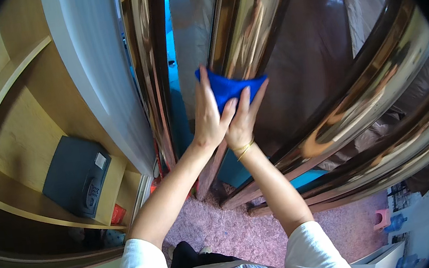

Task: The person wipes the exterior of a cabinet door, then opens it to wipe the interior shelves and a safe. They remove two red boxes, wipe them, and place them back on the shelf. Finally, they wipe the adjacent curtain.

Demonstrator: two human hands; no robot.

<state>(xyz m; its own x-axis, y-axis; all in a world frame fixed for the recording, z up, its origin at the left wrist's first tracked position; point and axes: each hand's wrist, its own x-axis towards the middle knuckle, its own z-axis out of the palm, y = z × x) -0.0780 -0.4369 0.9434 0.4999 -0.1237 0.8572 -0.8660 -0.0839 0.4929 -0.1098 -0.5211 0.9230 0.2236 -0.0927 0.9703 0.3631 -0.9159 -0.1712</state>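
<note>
Both of my hands grip a blue cloth [233, 88] in front of me. My left hand [208, 120] has it by the left side, its index finger stretched up along the fabric. On the other side, my right hand [240, 124] holds the cloth with its fingers spread over it; a thin gold-coloured bangle circles that wrist. The cloth lies across the edge of an upright, glossy bronze-coloured panel [255, 20] and appears to touch it. The two hands meet near the thumbs, and the fabric hides part of the panel behind it.
More glossy bronze-coloured panels [380, 111] stand to the right, with brown sheeting [307, 42] between them. At left, a wooden shelf unit [10, 72] holds a dark box [75, 175]. A pink stool [382, 219] is beyond, on the reddish patterned floor [226, 233].
</note>
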